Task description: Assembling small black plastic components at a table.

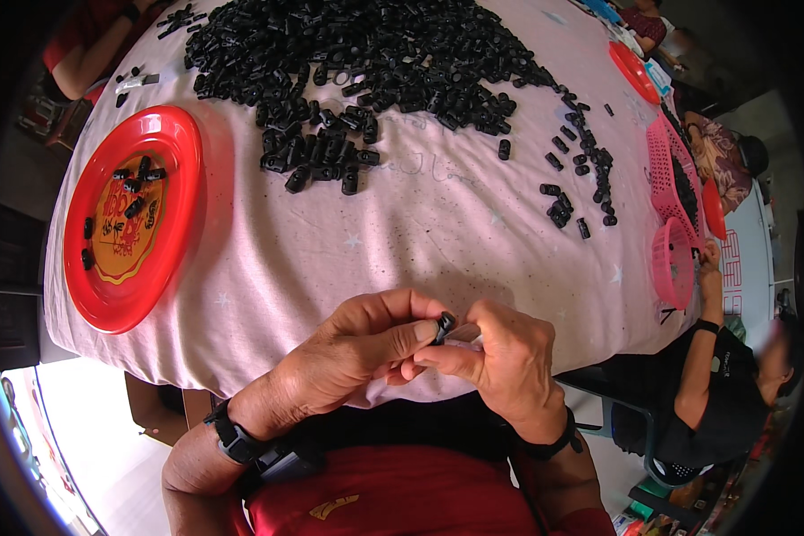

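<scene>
My left hand (353,344) pinches a small black plastic piece (443,327), which looks like a cord lock, between thumb and fingers above the table's near edge. Close against it, my right hand (509,357) is closed, thumb pressed toward the fingers. Something thin and pale (464,336) shows between its fingers; its kind is too hidden to tell. A large heap of similar black cord locks (357,62) covers the far middle of the table. To the left lies a red oval tray (180,192) with several black pieces on it.
A pale pink cloth (330,259) with folds covers the table. Loose black pieces (558,210) lie scattered right of the heap. Pink baskets (670,268) stand at the right edge, where a co-worker's hand (710,259) reaches in. Other people sit around the table.
</scene>
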Demonstrator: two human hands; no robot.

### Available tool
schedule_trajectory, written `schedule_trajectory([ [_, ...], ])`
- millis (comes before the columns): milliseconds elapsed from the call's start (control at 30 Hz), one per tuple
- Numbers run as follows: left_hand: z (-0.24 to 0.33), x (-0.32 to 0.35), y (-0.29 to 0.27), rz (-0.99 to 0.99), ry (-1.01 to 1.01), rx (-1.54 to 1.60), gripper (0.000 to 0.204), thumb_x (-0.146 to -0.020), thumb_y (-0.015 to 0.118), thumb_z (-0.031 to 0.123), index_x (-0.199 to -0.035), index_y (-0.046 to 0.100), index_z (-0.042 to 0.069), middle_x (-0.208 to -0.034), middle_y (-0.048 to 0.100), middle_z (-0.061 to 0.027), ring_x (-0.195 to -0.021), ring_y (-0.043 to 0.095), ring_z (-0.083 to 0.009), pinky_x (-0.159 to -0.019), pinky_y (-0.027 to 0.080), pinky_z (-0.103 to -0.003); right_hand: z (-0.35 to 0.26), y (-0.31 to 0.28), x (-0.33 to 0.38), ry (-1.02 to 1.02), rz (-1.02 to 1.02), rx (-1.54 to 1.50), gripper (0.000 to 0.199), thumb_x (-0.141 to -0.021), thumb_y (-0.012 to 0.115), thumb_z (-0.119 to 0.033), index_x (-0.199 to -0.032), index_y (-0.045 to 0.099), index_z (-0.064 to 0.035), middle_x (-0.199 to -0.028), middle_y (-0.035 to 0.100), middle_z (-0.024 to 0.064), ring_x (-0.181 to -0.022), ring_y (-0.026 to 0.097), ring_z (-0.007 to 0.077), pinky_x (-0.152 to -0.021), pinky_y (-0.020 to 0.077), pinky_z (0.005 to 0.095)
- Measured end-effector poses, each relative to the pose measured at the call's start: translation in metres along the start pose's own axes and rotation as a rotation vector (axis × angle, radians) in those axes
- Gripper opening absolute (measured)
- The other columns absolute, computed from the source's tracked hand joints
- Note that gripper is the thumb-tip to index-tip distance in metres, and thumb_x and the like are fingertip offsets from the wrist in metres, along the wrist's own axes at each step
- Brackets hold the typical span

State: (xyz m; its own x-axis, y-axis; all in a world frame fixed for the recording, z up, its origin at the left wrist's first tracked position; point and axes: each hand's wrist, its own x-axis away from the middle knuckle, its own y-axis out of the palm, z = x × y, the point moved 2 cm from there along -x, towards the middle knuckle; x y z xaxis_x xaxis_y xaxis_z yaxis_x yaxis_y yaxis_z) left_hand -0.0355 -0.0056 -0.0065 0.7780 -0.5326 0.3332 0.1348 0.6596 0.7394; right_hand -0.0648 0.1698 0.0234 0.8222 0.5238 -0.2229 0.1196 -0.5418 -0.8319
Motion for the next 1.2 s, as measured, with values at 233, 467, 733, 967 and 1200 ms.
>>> schedule_trajectory([
  [233, 0.001, 0.000, 0.001, 0.007, -0.008, -0.009, 0.024, -0.097, 0.057, 0.018, -0.115, 0.057, 0.004, -0.082, 0.058, 0.0027, -0.066, 0.049, -0.0026, -0.057, 0.041, -0.016, 0.000, 0.000, -0.002, -0.055, 0.072, 0.002, 0.049, -0.075, 0.074, -0.050, -0.066, 0.051, -0.0074, -0.054, 0.054, 0.0064, -0.046, 0.058, 0.0222, -0.042, 0.0450, 0.0334],
  [467, 0.002, 0.001, 0.001, 0.012, -0.008, 0.012, 0.025, -0.096, 0.058, 0.018, -0.116, 0.055, 0.003, -0.082, 0.057, 0.0022, -0.065, 0.048, -0.0029, -0.056, 0.040, -0.016, -0.004, 0.000, -0.001, -0.075, 0.028, 0.007, 0.047, -0.074, 0.076, -0.048, -0.071, 0.054, -0.0067, -0.056, 0.058, 0.0063, -0.048, 0.060, 0.0227, -0.044, 0.0458, 0.0325],
  [733, 0.005, 0.003, 0.000, -0.058, -0.002, 0.117, 0.030, -0.096, 0.058, 0.016, -0.120, 0.047, 0.002, -0.084, 0.055, -0.0019, -0.066, 0.048, -0.0055, -0.053, 0.038, -0.018, -0.009, -0.011, -0.006, -0.104, -0.048, -0.501, 0.029, -0.084, 0.068, -0.002, -0.111, 0.059, 0.0000, -0.088, 0.069, 0.0120, -0.068, 0.068, 0.0166, -0.057, 0.0551, 0.0263],
  [967, 0.008, 0.004, 0.006, 0.014, 0.098, 0.121, 0.025, -0.095, 0.059, 0.014, -0.116, 0.054, 0.002, -0.092, 0.061, -0.0030, -0.072, 0.053, -0.0073, -0.060, 0.041, -0.019, -0.005, -0.007, -0.001, 0.022, 0.081, -0.543, 0.024, -0.083, 0.070, -0.004, -0.104, 0.060, -0.0005, -0.087, 0.069, 0.0107, -0.070, 0.069, 0.0156, -0.056, 0.0538, 0.0243],
  [1200, -0.002, -0.001, 0.002, 0.056, 0.165, 0.030, 0.021, -0.094, 0.059, 0.017, -0.112, 0.059, 0.006, -0.093, 0.062, -0.0006, -0.074, 0.053, -0.0062, -0.063, 0.040, -0.020, -0.012, -0.007, -0.001, -0.078, 0.124, -0.412, 0.026, -0.077, 0.078, -0.007, -0.097, 0.062, -0.0017, -0.077, 0.067, 0.0071, -0.054, 0.064, 0.0134, -0.049, 0.0501, 0.0230],
])
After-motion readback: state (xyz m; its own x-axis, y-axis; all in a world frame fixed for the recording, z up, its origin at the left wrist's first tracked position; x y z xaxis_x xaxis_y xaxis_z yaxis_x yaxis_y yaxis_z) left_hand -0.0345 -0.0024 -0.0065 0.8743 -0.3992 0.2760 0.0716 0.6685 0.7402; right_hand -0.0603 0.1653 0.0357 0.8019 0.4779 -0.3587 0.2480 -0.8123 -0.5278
